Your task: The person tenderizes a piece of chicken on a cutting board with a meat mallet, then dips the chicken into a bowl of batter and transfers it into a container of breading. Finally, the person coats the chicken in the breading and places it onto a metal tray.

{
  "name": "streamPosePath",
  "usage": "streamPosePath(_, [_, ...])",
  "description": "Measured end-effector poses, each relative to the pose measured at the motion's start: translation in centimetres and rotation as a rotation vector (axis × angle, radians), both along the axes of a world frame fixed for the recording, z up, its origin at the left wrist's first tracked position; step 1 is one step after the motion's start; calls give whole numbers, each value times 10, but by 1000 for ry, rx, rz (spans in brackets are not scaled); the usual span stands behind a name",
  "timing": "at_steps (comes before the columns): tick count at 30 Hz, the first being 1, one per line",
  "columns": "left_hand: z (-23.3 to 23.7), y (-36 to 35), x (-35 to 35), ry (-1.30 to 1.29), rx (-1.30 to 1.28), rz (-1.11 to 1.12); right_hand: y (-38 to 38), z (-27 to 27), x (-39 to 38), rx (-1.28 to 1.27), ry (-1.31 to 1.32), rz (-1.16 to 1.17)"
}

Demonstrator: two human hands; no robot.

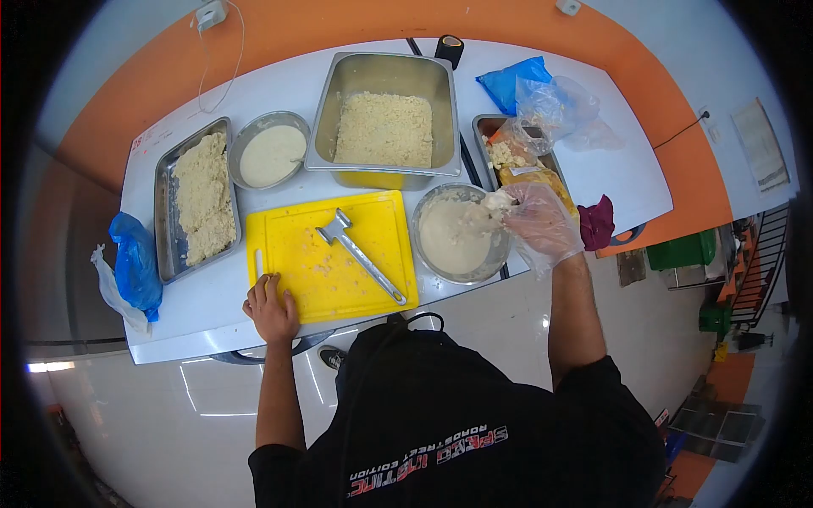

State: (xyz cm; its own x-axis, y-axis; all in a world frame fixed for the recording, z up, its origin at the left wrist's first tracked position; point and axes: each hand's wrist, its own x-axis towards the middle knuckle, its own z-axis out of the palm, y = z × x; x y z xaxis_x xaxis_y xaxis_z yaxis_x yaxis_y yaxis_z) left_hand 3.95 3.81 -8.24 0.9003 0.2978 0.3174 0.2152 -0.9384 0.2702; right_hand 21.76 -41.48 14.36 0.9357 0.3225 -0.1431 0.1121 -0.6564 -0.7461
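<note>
My right hand (542, 222), in a clear plastic glove, is closed on a batter-coated piece (500, 201) over the right side of a metal bowl of pale batter (449, 241). Bare and with its fingers apart, my left hand (271, 309) rests on the lower left corner of the yellow cutting board (296, 229). A metal meat mallet (364, 258) lies slantwise on the board among small scraps. Behind the board and bowl stands a deep steel pan (318, 140) with a layer of pale crumbly coating inside.
At the left are a tray of crumbly coating (203, 199), a bowl of white liquid (271, 155) and a blue bag (135, 262). At the right lie a steel tray (484, 127) with food and bags, another blue bag (512, 83) and a maroon cloth (596, 222).
</note>
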Motion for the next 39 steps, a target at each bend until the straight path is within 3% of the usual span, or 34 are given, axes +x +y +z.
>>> streamPosePath(8, [-1,1,-2,-11,1,-14,-3,-6,1,-2,14,-20])
streamPosePath(11, [-2,1,0,-20,0,-13,-3,-11,3,-124,-2,-56])
streamPosePath(16, [-1,1,0,-21,7,-12,-9,-20,1,16,-123,-19])
streamPosePath(19, [-1,1,3,-26,12,-3,-15,-33,5,-100,-224,-13])
streamPosePath(23, [-2,1,-3,-16,11,-14,-21,-47,7,-12,-174,-38])
streamPosePath(25, [-1,1,1,-26,19,-10,-21,-46,9,-4,-85,-59])
streamPosePath(28, [-1,1,1,-36,12,-12,-17,-42,5,-37,-194,-68])
streamPosePath(39, [-1,0,-1,-30,0,-19,-28,-19,3,45,-122,-97])
